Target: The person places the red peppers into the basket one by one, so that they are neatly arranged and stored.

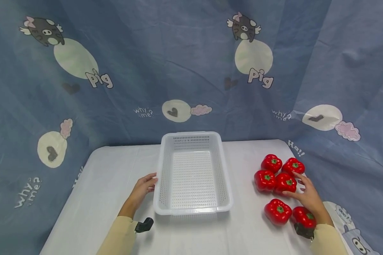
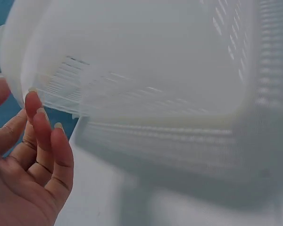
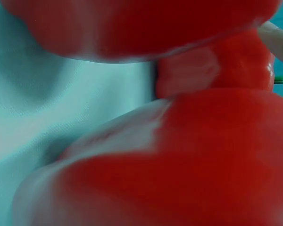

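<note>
A white perforated plastic basket (image 1: 194, 211) stands in the middle of the table. My left hand (image 1: 142, 189) is at its left side, fingertips touching the outside of the rim, fingers loosely bent. The left wrist view shows that hand (image 2: 33, 174) beside the basket wall (image 2: 146, 56). On the right, my right hand (image 1: 310, 197) spreads thumb and fingers about a red bell pepper (image 1: 284, 186) in a cluster; whether they press on it I cannot tell. Large red peppers (image 3: 188, 165) fill the right wrist view, with a fingertip (image 3: 278, 44) at its right edge.
More red peppers sit around that one: two behind (image 1: 271, 163) (image 1: 294, 165), one left of it (image 1: 264, 180). Nearer the front are a pepper (image 1: 277, 211) and another (image 1: 304, 216) under the right wrist. A blue printed curtain (image 1: 191, 78) hangs behind the white table (image 1: 124, 163).
</note>
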`<state>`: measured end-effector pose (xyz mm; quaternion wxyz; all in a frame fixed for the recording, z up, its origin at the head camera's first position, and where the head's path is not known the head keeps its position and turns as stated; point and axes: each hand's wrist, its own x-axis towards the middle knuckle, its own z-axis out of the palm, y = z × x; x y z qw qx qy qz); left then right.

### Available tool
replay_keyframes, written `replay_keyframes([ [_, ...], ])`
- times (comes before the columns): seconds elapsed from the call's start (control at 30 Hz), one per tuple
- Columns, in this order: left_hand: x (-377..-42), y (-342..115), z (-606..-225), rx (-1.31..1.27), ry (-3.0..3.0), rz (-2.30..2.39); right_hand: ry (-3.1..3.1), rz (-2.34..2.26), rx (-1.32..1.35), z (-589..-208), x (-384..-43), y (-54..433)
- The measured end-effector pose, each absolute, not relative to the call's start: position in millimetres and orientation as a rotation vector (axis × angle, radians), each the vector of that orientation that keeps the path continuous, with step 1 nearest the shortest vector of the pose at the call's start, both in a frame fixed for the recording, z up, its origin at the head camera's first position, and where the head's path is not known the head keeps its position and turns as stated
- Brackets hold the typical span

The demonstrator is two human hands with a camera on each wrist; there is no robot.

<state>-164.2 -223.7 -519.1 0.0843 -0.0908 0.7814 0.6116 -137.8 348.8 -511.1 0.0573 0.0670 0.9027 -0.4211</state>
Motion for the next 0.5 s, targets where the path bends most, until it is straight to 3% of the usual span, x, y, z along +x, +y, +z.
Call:
replay_keyframes([
  [0.5,-164.8,-222.6,-521.0,-0.288,2.295,1.863,2.689,-1.249,0.243,-512.3,-142.0,347.7],
])
